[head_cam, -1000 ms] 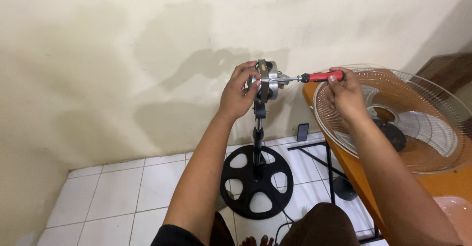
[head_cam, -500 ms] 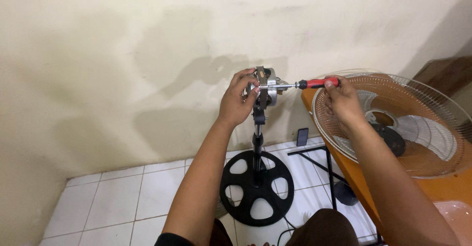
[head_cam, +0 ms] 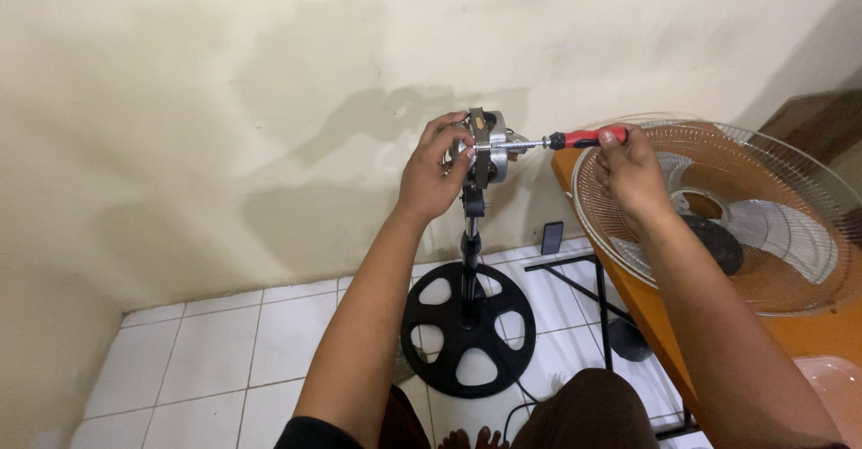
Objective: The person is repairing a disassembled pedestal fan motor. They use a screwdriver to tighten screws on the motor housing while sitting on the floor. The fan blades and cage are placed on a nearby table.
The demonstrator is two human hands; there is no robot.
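A room in a home, used for a small repair. A stained cream plaster wall (head_cam: 224, 99) fills the upper frame, white floor tiles (head_cam: 206, 341) lie at lower left, and an orange table (head_cam: 808, 332) at right carries a fan grille (head_cam: 718, 206).

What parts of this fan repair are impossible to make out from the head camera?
- Screwdriver tip: too small against the fan motor to tell where it seats.
- Motor's far side: hidden by the left hand.
- Screwdriver handle end: covered by the right hand.
- Fan guard: cut off by the right edge.
- Small dark object against the wall: too small to identify.
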